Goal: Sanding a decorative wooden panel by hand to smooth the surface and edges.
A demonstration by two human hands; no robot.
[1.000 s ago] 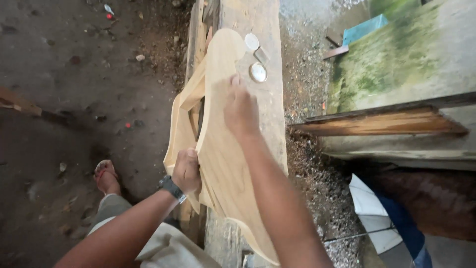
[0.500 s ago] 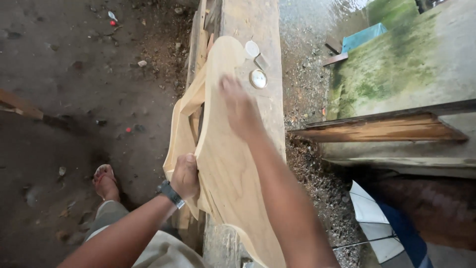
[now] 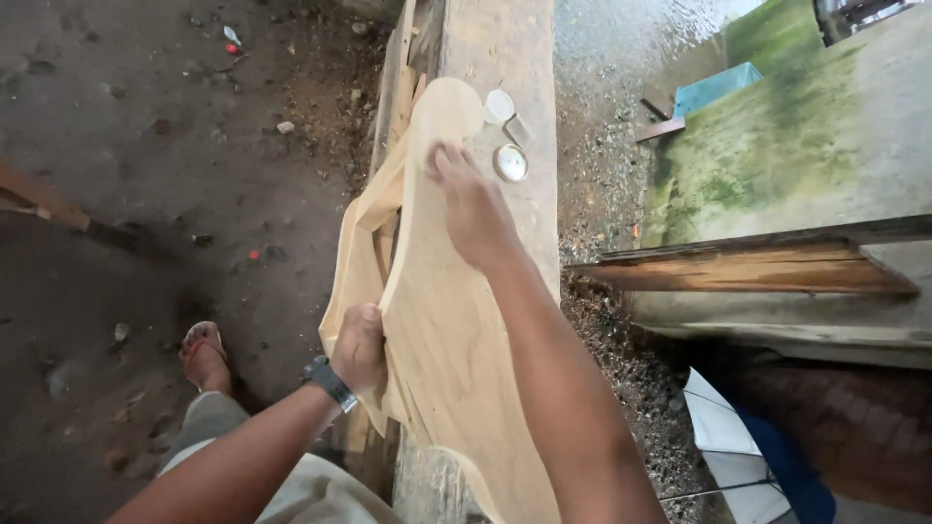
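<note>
Finding one: the curved wooden panel [image 3: 442,320] lies lengthwise along the workbench [image 3: 529,209], its rounded end toward 12 o'clock and its near end overhanging toward you at 6 o'clock. It appears joined to a second curved piece [image 3: 354,257] on its 9 o'clock side, with a gap between the two.

Finding two: your left hand [image 3: 359,347] is closed around the panel's 9 o'clock edge, thumb on top, gripping firmly. Your right hand [image 3: 473,209] lies flat on the panel's upper face near its far end, fingers [image 3: 439,160] stretched toward 12 o'clock. Whether a sanding sheet sits beneath the palm I cannot tell; none shows.

Judgement: the step in hand looks like rubbing or smoothing the panel's face. To do it well:
- Keep your left grip locked so the panel cannot rock on the bench edge, since much of it hangs unsupported
- Press through the whole palm rather than the fingertips, to avoid uneven patches
- Work along the grain, which runs from 6 to 12 o'clock
- Ease pressure at the rounded end, where an edge could be softened too far

Finding three: a white lid [image 3: 499,105] and a round tin [image 3: 511,162] stand on the bench at 1 o'clock from your right hand, near the panel's edge. Mind your reach so a long stroke does not knock them
</note>
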